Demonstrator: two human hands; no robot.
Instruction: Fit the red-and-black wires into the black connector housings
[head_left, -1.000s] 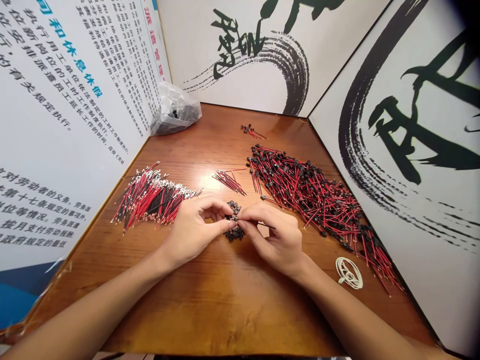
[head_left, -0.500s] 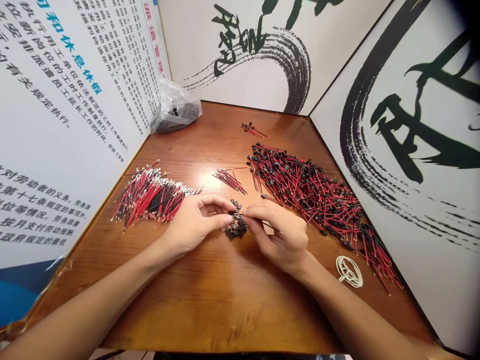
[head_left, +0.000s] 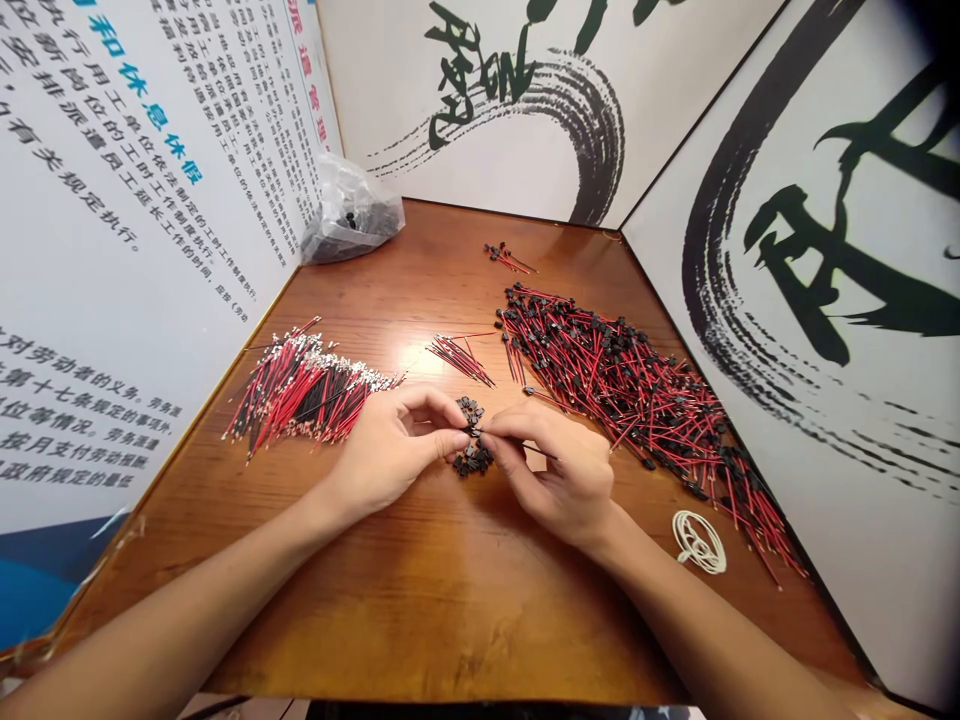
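Observation:
My left hand [head_left: 394, 448] and my right hand [head_left: 561, 468] meet fingertip to fingertip at the middle of the wooden table [head_left: 420, 600]. The left thumb and forefinger pinch a small black connector [head_left: 469, 431]. The right hand pinches a thin wire [head_left: 536, 450] whose end points into that connector. Just under the fingertips lies a little heap of black connectors [head_left: 472, 455].
A pile of bare red and black wires [head_left: 300, 390] lies at the left. A large pile of wires with connectors [head_left: 637, 390] runs along the right. Also in view: a small wire bunch [head_left: 459, 358], a plastic bag [head_left: 349, 215], a white cord coil [head_left: 699, 543], printed wall panels.
The fingertips parted slightly half a second ago and have come together again at the connector. The piles have not moved.

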